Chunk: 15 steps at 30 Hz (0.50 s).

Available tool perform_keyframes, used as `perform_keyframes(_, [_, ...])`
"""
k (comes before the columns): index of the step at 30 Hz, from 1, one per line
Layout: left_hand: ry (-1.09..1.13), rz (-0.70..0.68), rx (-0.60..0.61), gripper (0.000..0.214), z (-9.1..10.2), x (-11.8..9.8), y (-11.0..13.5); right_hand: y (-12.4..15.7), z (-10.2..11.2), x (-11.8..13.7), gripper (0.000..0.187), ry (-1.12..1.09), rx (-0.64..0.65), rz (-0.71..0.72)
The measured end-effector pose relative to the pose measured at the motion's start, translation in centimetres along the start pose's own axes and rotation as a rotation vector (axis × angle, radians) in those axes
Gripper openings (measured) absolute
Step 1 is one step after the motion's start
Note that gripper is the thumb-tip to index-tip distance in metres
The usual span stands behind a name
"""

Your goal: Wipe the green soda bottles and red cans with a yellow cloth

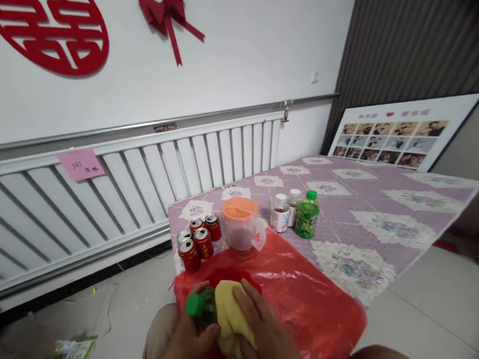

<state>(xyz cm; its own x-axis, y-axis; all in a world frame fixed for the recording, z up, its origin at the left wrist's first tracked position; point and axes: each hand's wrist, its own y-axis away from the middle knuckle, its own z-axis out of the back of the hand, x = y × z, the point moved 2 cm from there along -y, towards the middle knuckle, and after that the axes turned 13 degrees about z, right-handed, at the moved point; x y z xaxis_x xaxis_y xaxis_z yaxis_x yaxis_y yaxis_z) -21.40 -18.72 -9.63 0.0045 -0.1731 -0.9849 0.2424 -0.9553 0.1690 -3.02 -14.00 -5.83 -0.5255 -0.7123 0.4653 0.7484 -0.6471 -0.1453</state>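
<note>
My left hand [191, 332] is closed around a bottle with a green cap [200, 306], held tilted near the table's front edge. A yellow cloth [232, 314] is pressed against the bottle by my right hand [261, 323], its fingers bent over the fabric. Most of the bottle's body is hidden behind the cloth and my fingers. Under both hands lies a red plastic sheet [310, 304], and a red basin rim [255, 285] shows just behind the cloth. Beyond it stands a clear pitcher with an orange lid [240, 209].
Several opened red cans [203, 243] stand left of the pitcher. To its right are two white-capped bottles [280, 214] and a green bottle [307, 216]. A floral tablecloth [336, 190] covers the table. Behind runs a white radiator [206, 160]; a power strip [74, 351] lies on the floor.
</note>
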Motion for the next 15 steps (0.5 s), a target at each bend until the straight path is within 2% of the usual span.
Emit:
perform_keyframes(2, [-0.037,-0.008,0.022,0.065,-0.1,0.2,-0.1,-0.5,0.8,1.5,0.081,0.019,0.012,0.073])
perform_keyframes(4, [-0.058,-0.041,0.04,0.063,0.0,0.6,-0.1,-1.1,1.2,2.2,0.08,0.053,0.037,0.07])
perform_keyframes(8, [-0.111,-0.176,0.035,0.06,0.9,1.3,-0.2,-1.8,0.7,0.6,0.075,0.117,0.09,-0.087])
perform_keyframes(12, [-0.127,-0.207,0.025,0.056,1.7,1.6,0.1,-1.8,-0.1,-1.6,0.068,0.17,0.119,-0.144])
perform_keyframes(15, [-0.121,-0.214,0.081,0.056,1.8,1.4,0.4,-1.5,0.3,-0.9,0.07,0.174,0.127,-0.148])
